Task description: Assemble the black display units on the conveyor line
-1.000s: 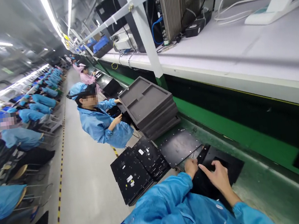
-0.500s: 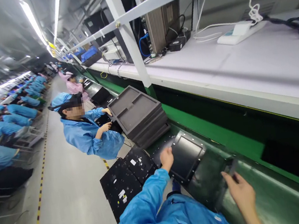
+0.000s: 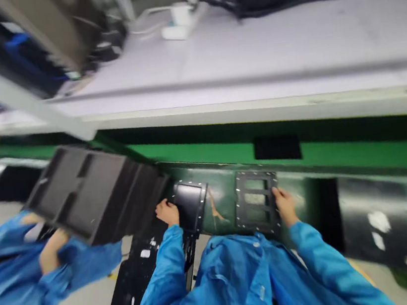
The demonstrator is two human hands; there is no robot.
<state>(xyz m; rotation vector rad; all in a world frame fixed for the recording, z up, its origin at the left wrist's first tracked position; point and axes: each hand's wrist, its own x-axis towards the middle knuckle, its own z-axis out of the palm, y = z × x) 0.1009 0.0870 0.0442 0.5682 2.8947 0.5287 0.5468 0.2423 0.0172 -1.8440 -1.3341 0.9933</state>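
On the green work surface, a black framed panel (image 3: 191, 205) lies beside my left hand (image 3: 167, 213), whose curled fingers are at its left edge; whether they grip it is unclear. To the right is a black frame with several rectangular openings (image 3: 243, 202). My right hand (image 3: 285, 205) has its fingers closed on that frame's right edge. The green surface shows through the openings. A stack of dark grey foam trays (image 3: 107, 190) rises just left of my left hand.
At the left, a person's blue sleeve (image 3: 64, 261) and hands are by the trays. Black panels (image 3: 139, 266) lie at the lower left. A white shelf (image 3: 251, 56) with cables, a power strip (image 3: 175, 28) and equipment runs above. More dark panels (image 3: 376, 214) lie right.
The view has swung right and down. The black frame now lies flat beside the framed panel, with my right hand at its edge. My left hand has moved to the panel's left edge.
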